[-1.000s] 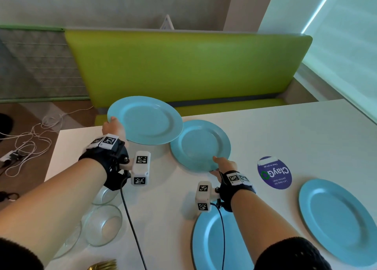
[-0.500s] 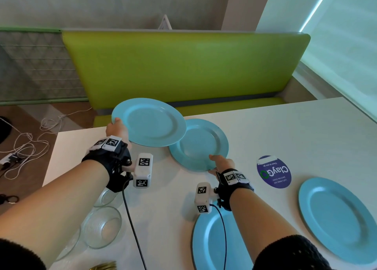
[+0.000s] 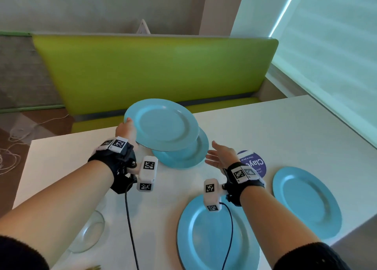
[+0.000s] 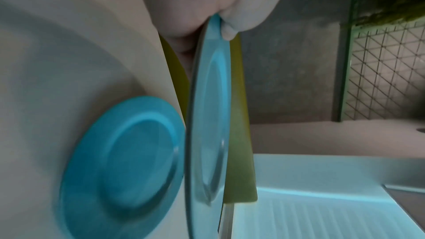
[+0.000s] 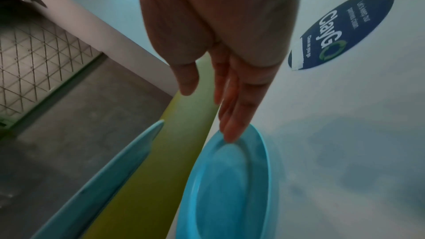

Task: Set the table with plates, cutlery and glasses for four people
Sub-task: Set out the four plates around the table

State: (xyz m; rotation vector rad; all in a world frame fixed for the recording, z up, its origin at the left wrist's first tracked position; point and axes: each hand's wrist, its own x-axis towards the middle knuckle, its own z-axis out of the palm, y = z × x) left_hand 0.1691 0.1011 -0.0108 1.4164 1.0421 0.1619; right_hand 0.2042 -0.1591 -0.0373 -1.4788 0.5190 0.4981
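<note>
My left hand [image 3: 127,128] grips the left rim of a blue plate [image 3: 163,125] and holds it in the air above the table's far side. In the left wrist view the thumb and fingers pinch this held plate [image 4: 207,115] by its edge. Partly under it a second blue plate [image 3: 187,155] lies on the white table [image 3: 285,131]. My right hand [image 3: 219,154] hovers just right of that plate, palm up, fingers straight and holding nothing; its fingertips [image 5: 230,134] sit over the lying plate [image 5: 232,188]. Two more blue plates lie near me, one in front [image 3: 212,235] and one at the right [image 3: 306,200].
Clear glass bowls [image 3: 89,233] stand at the table's near left corner, with gold cutlery [image 3: 94,267] at the bottom edge. A round dark blue sticker [image 3: 257,163] is stuck on the tabletop. A green bench [image 3: 153,69] runs behind the table. Cables lie on the floor [image 3: 12,147] at the left.
My left hand carried the plate to the right, so it now overlaps the lying plate. My right hand let go of that plate's near rim, lifted and turned palm up.
</note>
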